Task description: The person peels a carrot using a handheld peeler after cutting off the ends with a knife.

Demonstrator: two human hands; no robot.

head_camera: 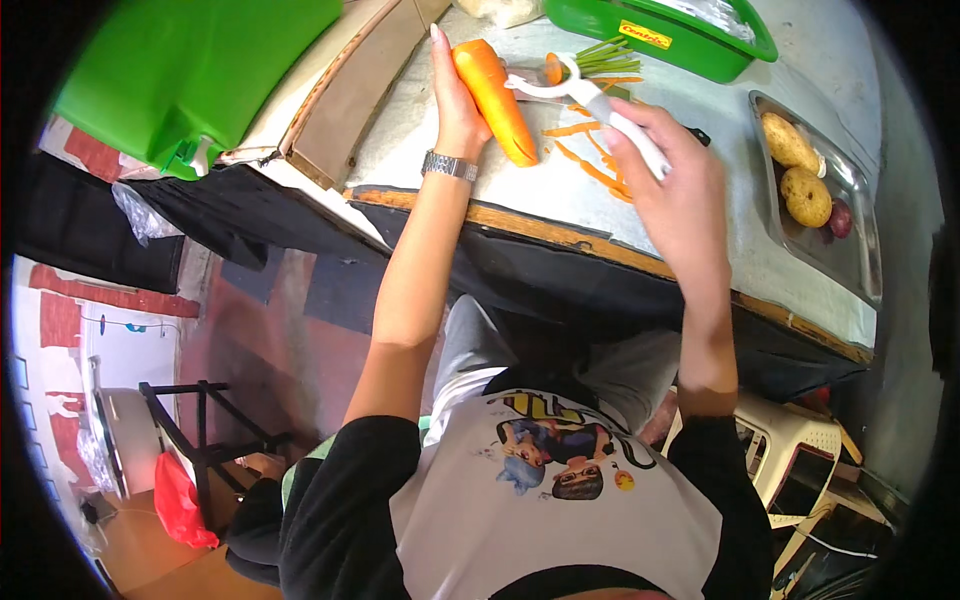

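My left hand holds a large peeled carrot upright against its palm, thick end away from me. In my right hand is a white Y-shaped vegetable peeler, its head close to the carrot's right side. Orange peel strips lie on the pale tabletop below the peeler. Behind the peeler are a cut carrot top with green stems and part of a flat blade, mostly hidden. A metal tray on the right holds potatoes and a small red onion.
A green plastic basin stands at the table's back. At upper left is a large green container with a spigot, beside a tiled ledge. The table's wooden front edge runs before me. A cream plastic stool is at lower right.
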